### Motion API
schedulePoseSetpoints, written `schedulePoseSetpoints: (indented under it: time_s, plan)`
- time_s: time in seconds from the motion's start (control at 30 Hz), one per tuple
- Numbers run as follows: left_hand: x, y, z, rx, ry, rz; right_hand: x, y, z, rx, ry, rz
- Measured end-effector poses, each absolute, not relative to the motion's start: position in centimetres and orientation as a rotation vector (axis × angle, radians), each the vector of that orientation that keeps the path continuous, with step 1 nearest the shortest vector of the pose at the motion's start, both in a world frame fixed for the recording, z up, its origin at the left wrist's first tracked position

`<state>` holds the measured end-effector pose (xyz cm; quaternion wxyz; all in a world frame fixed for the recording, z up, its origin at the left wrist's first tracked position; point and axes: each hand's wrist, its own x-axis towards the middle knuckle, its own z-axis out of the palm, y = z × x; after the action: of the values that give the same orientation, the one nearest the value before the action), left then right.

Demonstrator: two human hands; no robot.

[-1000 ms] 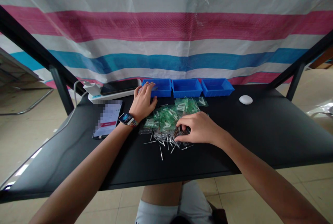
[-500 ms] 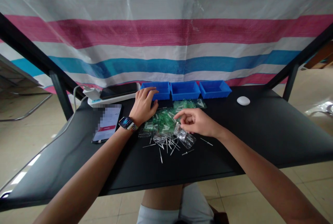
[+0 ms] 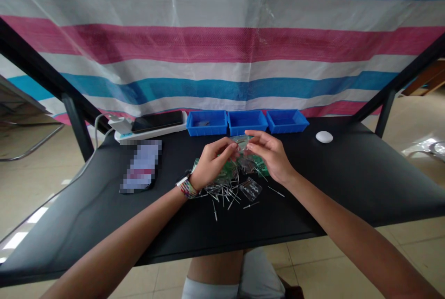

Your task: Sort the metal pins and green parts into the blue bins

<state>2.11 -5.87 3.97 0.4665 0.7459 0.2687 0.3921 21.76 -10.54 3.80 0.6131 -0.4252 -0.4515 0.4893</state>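
Observation:
Over the middle of the pile, my left hand (image 3: 214,160) and my right hand (image 3: 273,154) face each other, fingers bent in a pinch. Between their fingertips stretches a small clear plastic bag (image 3: 240,139); what is in it is too small to tell. Beneath the hands lie green packets (image 3: 263,165), partly covered by my fingers. Loose silver pop rivets (image 3: 224,191) are scattered on the near side of the pile. Another clear bag (image 3: 251,189) rests on the table to the right of the rivets.
Behind the pile stand a left blue bin (image 3: 206,130) with a small packet inside, a middle blue bin (image 3: 247,127) and a right blue bin (image 3: 288,125). A phone (image 3: 142,167), a white power strip (image 3: 151,133) and a white mouse (image 3: 324,136) are on the black table (image 3: 333,174).
My left hand has come away from the left bin, right and nearer, to the pile. My right hand has lifted slightly away from me. Both now grip a clear bag.

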Motion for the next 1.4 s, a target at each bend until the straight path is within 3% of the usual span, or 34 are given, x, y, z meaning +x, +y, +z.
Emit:
schedulePoseSetpoints:
  time_s: [0.17, 0.67, 0.9, 1.4]
  plan:
    - [1.7, -5.2, 3.6, 1.801, 0.687, 0.927, 21.4, -10.6, 3.8, -1.009, -1.032, 1.19]
    - [1.4, -5.4, 4.3, 1.858, 0.764, 0.859, 21.8, -10.6, 3.7, -1.048, -1.17, 0.939]
    - [1.6, -5.5, 4.5, 1.568, 0.699, 0.774, 21.6, -11.3, 4.3, -1.086, -1.298, 0.807]
    - [1.6, -5.2, 4.8, 1.605, 0.675, 0.856, 21.2, -11.1, 4.1, -1.067, -1.196, 0.968]
